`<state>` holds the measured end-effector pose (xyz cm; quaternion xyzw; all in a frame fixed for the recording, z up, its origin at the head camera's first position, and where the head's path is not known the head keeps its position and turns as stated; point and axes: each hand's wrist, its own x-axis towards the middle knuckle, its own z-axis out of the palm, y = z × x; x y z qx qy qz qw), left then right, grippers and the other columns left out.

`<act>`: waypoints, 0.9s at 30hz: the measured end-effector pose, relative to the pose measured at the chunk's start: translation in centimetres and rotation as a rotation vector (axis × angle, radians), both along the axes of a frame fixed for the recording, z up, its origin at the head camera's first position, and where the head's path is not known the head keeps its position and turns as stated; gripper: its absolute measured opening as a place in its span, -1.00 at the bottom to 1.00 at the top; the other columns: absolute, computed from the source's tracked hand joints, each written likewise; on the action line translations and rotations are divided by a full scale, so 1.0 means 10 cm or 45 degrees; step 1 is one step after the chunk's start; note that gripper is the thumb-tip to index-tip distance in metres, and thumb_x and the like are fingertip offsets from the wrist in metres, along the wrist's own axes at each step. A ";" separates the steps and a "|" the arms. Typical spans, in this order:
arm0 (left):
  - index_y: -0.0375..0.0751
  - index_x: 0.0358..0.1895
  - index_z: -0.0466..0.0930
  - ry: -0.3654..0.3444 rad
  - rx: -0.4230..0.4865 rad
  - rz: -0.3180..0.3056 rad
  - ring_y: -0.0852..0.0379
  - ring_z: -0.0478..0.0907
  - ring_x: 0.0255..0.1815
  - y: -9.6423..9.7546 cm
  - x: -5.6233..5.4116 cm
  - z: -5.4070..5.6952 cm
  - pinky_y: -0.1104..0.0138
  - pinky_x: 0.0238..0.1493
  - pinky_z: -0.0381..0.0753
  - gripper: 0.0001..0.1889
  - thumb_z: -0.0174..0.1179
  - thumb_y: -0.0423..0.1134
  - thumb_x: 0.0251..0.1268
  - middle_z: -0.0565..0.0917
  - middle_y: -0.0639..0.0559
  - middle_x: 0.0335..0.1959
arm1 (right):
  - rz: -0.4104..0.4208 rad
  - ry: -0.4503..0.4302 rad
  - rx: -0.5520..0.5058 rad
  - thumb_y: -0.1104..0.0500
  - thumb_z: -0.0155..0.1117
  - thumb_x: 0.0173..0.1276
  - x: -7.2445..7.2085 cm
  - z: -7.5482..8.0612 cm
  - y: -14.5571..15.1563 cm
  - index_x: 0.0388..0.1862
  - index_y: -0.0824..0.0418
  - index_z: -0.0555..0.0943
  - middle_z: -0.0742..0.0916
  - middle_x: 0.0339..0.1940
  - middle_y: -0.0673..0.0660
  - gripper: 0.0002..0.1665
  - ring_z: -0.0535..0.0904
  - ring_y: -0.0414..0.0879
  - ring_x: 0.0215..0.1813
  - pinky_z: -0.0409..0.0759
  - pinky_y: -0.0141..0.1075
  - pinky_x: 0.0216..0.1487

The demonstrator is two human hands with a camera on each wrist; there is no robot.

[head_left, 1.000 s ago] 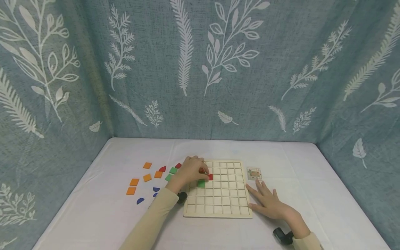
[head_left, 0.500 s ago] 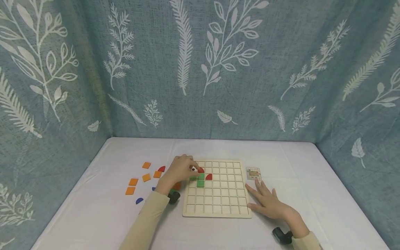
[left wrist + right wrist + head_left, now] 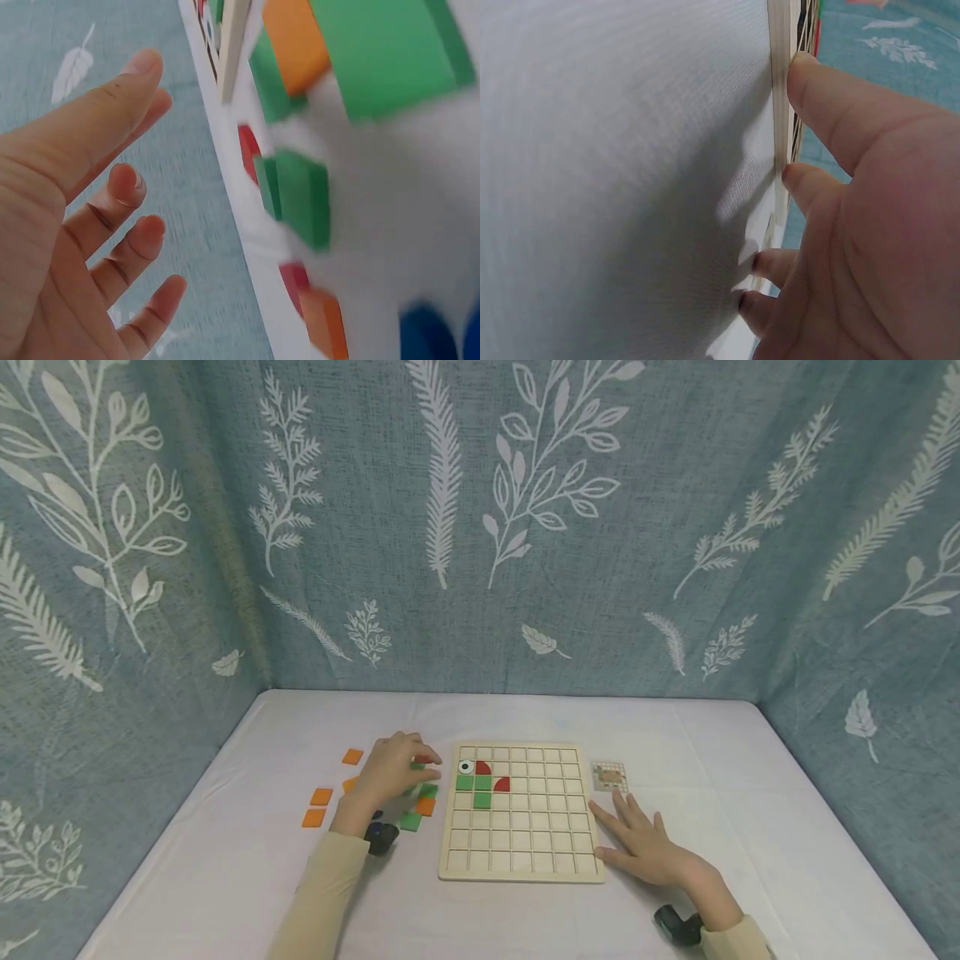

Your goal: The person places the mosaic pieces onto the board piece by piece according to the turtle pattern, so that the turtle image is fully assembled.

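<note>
My left hand (image 3: 390, 774) hovers over loose tiles left of the pale wooden grid board (image 3: 540, 839). In the left wrist view its fingers are loosely bent, apart from the thumb, with nothing between them. Below lie green tiles (image 3: 302, 199), an orange tile (image 3: 296, 45) and red pieces. On the board's upper left sit a white eye tile (image 3: 466, 767), several green squares (image 3: 482, 800), a red quarter-circle (image 3: 483, 768) and another red quarter-circle (image 3: 502, 785). My right hand (image 3: 647, 847) is spread at the board's right edge, thumb and a finger touching it.
A small picture card (image 3: 610, 777) lies right of the board. Orange squares (image 3: 321, 797) are scattered at the left on the white cloth (image 3: 225, 877). Blue pieces (image 3: 427, 334) show in the left wrist view. A leaf-patterned curtain (image 3: 480, 635) surrounds the table.
My left hand has moved left off the board, letting go of the red quarter-circle beside the eye tile. That piece now lies in its grid square. The right hand has stayed still.
</note>
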<state>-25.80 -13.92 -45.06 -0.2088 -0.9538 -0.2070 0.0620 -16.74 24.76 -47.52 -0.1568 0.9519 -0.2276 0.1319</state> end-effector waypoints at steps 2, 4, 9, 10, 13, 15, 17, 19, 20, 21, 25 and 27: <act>0.03 -0.25 0.73 -0.029 0.031 0.021 0.19 0.29 -0.44 -0.08 0.03 0.02 0.18 -0.21 0.26 -0.80 0.36 -0.07 0.01 0.46 0.18 -0.53 | 0.001 -0.002 0.003 -0.22 0.03 0.31 0.00 0.00 0.00 0.46 0.04 0.12 -0.01 0.47 0.40 -0.19 -0.28 0.36 0.46 -0.40 0.39 0.21; 0.03 -0.24 0.73 -0.053 0.048 0.049 0.16 0.27 -0.42 -0.16 0.05 0.03 0.14 -0.18 0.20 -0.80 0.36 -0.09 0.01 0.42 0.17 -0.55 | 0.005 -0.005 0.001 -0.22 0.03 0.31 0.00 0.00 0.00 0.46 0.04 0.11 -0.02 0.47 0.40 -0.19 -0.29 0.36 0.46 -0.41 0.38 0.21; -0.02 -0.26 0.73 -0.035 0.037 0.116 0.15 0.26 -0.41 -0.36 0.11 0.03 0.08 -0.16 0.22 -0.79 0.37 -0.10 0.00 0.38 0.15 -0.58 | 0.007 -0.007 -0.010 -0.22 0.03 0.31 -0.01 0.02 0.01 0.46 0.04 0.11 -0.03 0.47 0.40 -0.18 -0.30 0.36 0.45 -0.42 0.39 0.21; -0.03 -0.26 0.73 -0.032 0.040 0.126 0.14 0.27 -0.41 -0.40 0.12 0.03 0.08 -0.16 0.23 -0.79 0.37 -0.10 -0.01 0.40 0.16 -0.58 | 0.006 -0.007 -0.012 -0.23 0.03 0.31 -0.01 0.02 0.02 0.46 0.04 0.11 -0.03 0.47 0.40 -0.18 -0.30 0.37 0.45 -0.42 0.39 0.20; -0.05 -0.28 0.73 -0.024 0.043 0.148 0.15 0.30 -0.41 -0.51 0.15 0.00 0.12 -0.18 0.24 -0.80 0.37 -0.11 0.00 0.44 0.18 -0.55 | 0.005 -0.006 -0.013 -0.22 0.04 0.30 -0.01 0.03 0.02 0.45 0.04 0.12 -0.02 0.47 0.40 -0.18 -0.29 0.37 0.45 -0.42 0.38 0.21; -0.05 -0.28 0.73 -0.040 0.057 0.159 0.14 0.32 -0.40 -0.58 0.17 -0.01 0.15 -0.22 0.23 -0.82 0.37 -0.12 0.01 0.47 0.17 -0.54 | 0.002 -0.008 -0.015 -0.22 0.04 0.30 -0.01 0.03 0.02 0.45 0.04 0.12 -0.02 0.46 0.40 -0.18 -0.29 0.37 0.45 -0.42 0.38 0.21; -0.04 -0.28 0.72 -0.057 0.056 0.170 0.13 0.33 -0.38 -0.66 0.19 -0.03 0.15 -0.23 0.24 -0.82 0.36 -0.12 0.02 0.49 0.14 -0.51 | 0.000 -0.016 -0.011 -0.22 0.04 0.30 -0.01 0.03 0.02 0.45 0.04 0.12 -0.02 0.47 0.40 -0.18 -0.29 0.36 0.46 -0.42 0.37 0.22; -0.04 -0.27 0.72 -0.078 0.056 0.188 0.11 0.35 -0.36 -0.74 0.21 -0.04 0.13 -0.21 0.26 -0.81 0.37 -0.12 0.01 0.54 0.10 -0.43 | 0.000 -0.023 -0.012 -0.22 0.04 0.30 0.00 0.03 0.02 0.45 0.04 0.12 -0.02 0.46 0.40 -0.18 -0.29 0.37 0.45 -0.42 0.38 0.21; -0.04 -0.26 0.72 -0.094 0.059 0.200 0.10 0.35 -0.34 -0.78 0.23 -0.05 0.11 -0.20 0.27 -0.80 0.37 -0.13 0.01 0.54 0.08 -0.42 | -0.001 -0.027 -0.013 -0.22 0.04 0.30 0.00 0.02 0.02 0.45 0.04 0.12 -0.02 0.46 0.40 -0.18 -0.29 0.37 0.45 -0.42 0.38 0.21; -0.04 -0.25 0.71 -0.106 0.057 0.209 0.09 0.35 -0.34 -0.81 0.24 -0.05 0.10 -0.22 0.28 -0.79 0.37 -0.13 0.01 0.54 0.06 -0.41 | -0.001 -0.029 -0.014 -0.22 0.03 0.30 0.00 0.02 0.01 0.45 0.04 0.11 -0.02 0.46 0.40 -0.18 -0.29 0.37 0.45 -0.42 0.38 0.21; -0.04 -0.22 0.71 -0.152 0.050 0.260 0.08 0.33 -0.35 -0.95 0.29 -0.04 0.11 -0.26 0.27 -0.77 0.36 -0.12 0.02 0.49 0.07 -0.45 | 0.003 -0.027 -0.012 -0.22 0.03 0.31 0.00 0.02 0.01 0.45 0.03 0.12 -0.03 0.47 0.39 -0.19 -0.29 0.36 0.46 -0.42 0.38 0.21; -0.06 -0.20 0.71 -0.184 0.055 0.285 0.07 0.33 -0.36 -1.00 0.32 -0.03 0.11 -0.27 0.26 -0.76 0.35 -0.12 0.04 0.48 0.07 -0.46 | 0.001 -0.021 -0.014 -0.22 0.04 0.31 0.00 0.02 0.02 0.45 0.04 0.13 -0.02 0.47 0.40 -0.19 -0.29 0.36 0.45 -0.41 0.39 0.21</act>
